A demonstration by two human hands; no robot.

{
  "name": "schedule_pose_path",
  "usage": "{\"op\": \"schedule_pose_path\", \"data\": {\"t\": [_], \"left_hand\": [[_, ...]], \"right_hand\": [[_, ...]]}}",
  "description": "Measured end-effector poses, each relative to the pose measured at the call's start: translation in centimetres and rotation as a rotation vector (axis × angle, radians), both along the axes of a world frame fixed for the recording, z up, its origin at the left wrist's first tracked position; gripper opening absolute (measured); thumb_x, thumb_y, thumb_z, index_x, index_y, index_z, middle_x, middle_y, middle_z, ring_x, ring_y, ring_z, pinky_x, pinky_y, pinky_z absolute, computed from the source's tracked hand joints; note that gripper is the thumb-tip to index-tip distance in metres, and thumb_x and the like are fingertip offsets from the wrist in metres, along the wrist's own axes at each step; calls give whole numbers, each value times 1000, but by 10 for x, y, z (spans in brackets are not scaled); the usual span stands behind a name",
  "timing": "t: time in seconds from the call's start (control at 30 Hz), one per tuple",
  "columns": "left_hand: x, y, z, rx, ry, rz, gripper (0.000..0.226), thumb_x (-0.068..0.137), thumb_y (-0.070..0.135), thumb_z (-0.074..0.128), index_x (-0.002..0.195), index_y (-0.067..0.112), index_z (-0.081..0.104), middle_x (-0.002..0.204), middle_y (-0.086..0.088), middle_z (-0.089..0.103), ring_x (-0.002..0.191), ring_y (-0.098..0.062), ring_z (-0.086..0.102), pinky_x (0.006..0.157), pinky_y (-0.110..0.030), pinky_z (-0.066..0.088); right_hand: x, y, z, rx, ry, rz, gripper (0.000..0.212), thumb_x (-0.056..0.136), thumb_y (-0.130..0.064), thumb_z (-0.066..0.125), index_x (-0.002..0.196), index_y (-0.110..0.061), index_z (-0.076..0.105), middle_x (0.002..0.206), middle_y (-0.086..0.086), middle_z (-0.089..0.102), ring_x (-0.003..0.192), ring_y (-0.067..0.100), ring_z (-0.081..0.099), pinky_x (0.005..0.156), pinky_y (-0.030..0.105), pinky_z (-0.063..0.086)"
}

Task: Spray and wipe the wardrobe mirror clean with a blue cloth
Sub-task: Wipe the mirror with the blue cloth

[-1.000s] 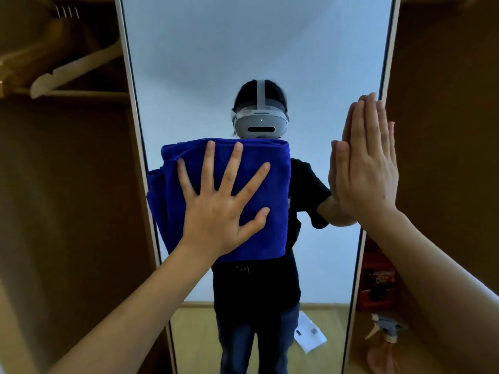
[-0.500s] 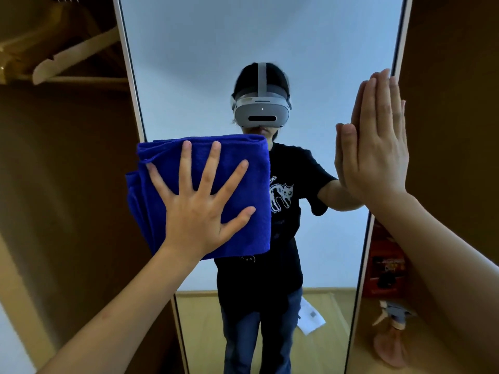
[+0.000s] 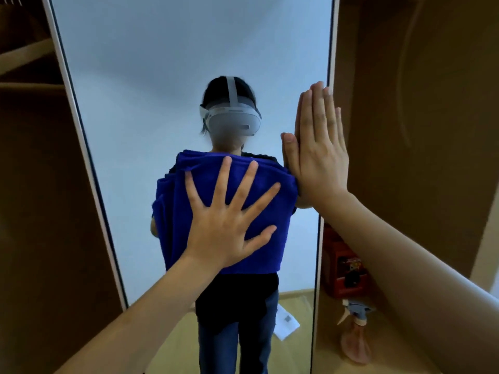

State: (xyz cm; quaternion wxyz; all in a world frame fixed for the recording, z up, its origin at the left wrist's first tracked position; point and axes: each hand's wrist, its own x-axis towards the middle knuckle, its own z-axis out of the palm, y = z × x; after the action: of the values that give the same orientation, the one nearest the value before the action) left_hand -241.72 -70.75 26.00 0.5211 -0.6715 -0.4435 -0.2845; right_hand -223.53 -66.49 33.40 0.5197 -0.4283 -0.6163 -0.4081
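A tall wardrobe mirror (image 3: 151,85) with a white frame fills the middle of the view. A folded blue cloth (image 3: 272,255) lies flat against the glass at its centre. My left hand (image 3: 229,222) presses on the cloth with fingers spread wide and straight. My right hand (image 3: 318,155) rests flat on the glass by the mirror's right edge, fingers straight and together, its heel touching the cloth's upper right corner. A pink spray bottle (image 3: 353,336) with a grey trigger stands on the wardrobe floor at lower right.
Brown wardrobe panels (image 3: 421,130) flank the mirror on both sides. A red box (image 3: 340,263) stands behind the spray bottle. Wooden shelf edges (image 3: 24,58) show at upper left. The mirror reflects a person wearing a headset, a wooden floor and a white paper.
My left hand has slid the cloth from the mirror's left edge rightward to the centre, up against my right hand. My right hand stays flat on the right edge.
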Motion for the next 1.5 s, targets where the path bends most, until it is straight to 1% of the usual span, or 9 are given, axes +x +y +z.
{"op": "schedule_pose_path", "data": {"t": [0.2,0.4,0.57,0.7,0.83,1.03,1.13,1.33,1.5], "left_hand": [[-47,-1,33,95,-102,51,69,90,69,35,151,38,24,160,-7,19,147,-39,12,103,-78,6],[-54,-4,6,94,-307,80,73,91,66,32,154,31,18,161,-12,14,147,-43,5,103,-78,0],[-12,1,-36,43,-131,44,72,89,66,40,151,34,24,158,-13,21,145,-45,12,101,-81,3],[26,2,-74,-47,-39,16,75,87,67,42,152,36,19,158,-11,19,145,-43,10,100,-80,4],[31,3,-77,-55,46,-19,72,87,68,43,151,39,23,159,-8,19,146,-41,12,100,-78,8],[-14,3,-26,69,-110,39,72,89,68,39,151,37,22,158,-13,19,145,-43,13,104,-78,3],[2,1,-35,38,-186,67,71,91,67,37,152,35,21,158,-15,18,145,-46,10,103,-79,3],[55,7,-103,-91,10,-4,71,89,67,39,151,38,20,159,-12,14,145,-43,4,100,-79,2],[51,5,-117,-79,32,-14,69,89,68,39,150,42,21,159,-8,16,146,-38,8,101,-77,7]], "right_hand": [[3,-1,3,-15,-68,-11,64,104,-37,25,154,2,12,162,20,8,151,29,2,123,35,-3],[3,-1,4,-4,-81,10,65,104,-38,21,153,4,14,162,20,10,151,29,4,123,34,-4],[3,0,4,1,-72,29,64,104,-37,22,153,3,14,162,20,10,151,29,4,123,34,-5],[2,1,3,6,-68,26,62,104,-34,25,153,2,13,162,20,10,151,29,4,123,34,-4],[3,1,3,1,-71,27,61,105,-34,25,153,1,11,162,19,9,151,29,4,122,32,-7],[3,1,3,12,-51,58,61,105,-34,25,153,2,14,162,20,11,151,29,7,122,32,-5],[2,1,3,4,-51,50,62,105,-35,24,153,2,13,162,19,10,151,29,6,122,33,-4],[3,2,3,32,-55,46,62,105,-36,24,152,3,15,161,22,14,150,32,10,122,35,-1],[4,3,4,36,-53,62,62,105,-36,27,152,4,17,160,23,16,150,33,12,122,35,0]]}}
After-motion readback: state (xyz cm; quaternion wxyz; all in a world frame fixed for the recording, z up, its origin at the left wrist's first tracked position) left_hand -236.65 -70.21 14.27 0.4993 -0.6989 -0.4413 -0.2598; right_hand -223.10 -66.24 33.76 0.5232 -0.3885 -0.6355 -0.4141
